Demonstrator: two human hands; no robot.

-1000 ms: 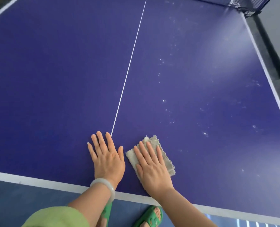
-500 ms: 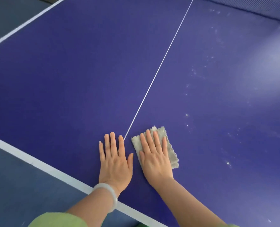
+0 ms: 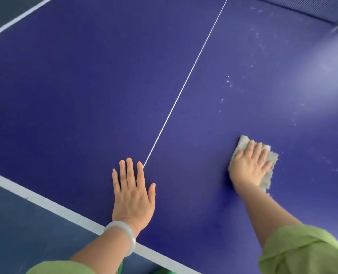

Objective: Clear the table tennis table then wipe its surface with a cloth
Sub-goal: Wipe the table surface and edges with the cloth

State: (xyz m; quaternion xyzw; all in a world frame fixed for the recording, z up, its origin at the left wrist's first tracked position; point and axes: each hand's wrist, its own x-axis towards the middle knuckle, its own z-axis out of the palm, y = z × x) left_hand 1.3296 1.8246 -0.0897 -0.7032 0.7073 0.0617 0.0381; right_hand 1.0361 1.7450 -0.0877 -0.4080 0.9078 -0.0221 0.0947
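The blue table tennis table (image 3: 85, 86) fills the view, with a thin white centre line running from top right down to my left fingertips. My left hand (image 3: 133, 196) lies flat on the surface near the white front edge, fingers straight. My right hand (image 3: 250, 167) presses flat on a folded beige cloth (image 3: 271, 165) to the right of the centre line. White dust specks (image 3: 229, 83) dot the right half beyond the cloth.
The net (image 3: 310, 8) crosses the top right corner. Dark blue floor (image 3: 16, 224) shows below the table's white front edge at the lower left. A bit of green footwear (image 3: 160, 270) peeks out at the bottom.
My right hand has slid the cloth to the right, away from my left hand. The left hand stays flat in the same spot by the centre line.
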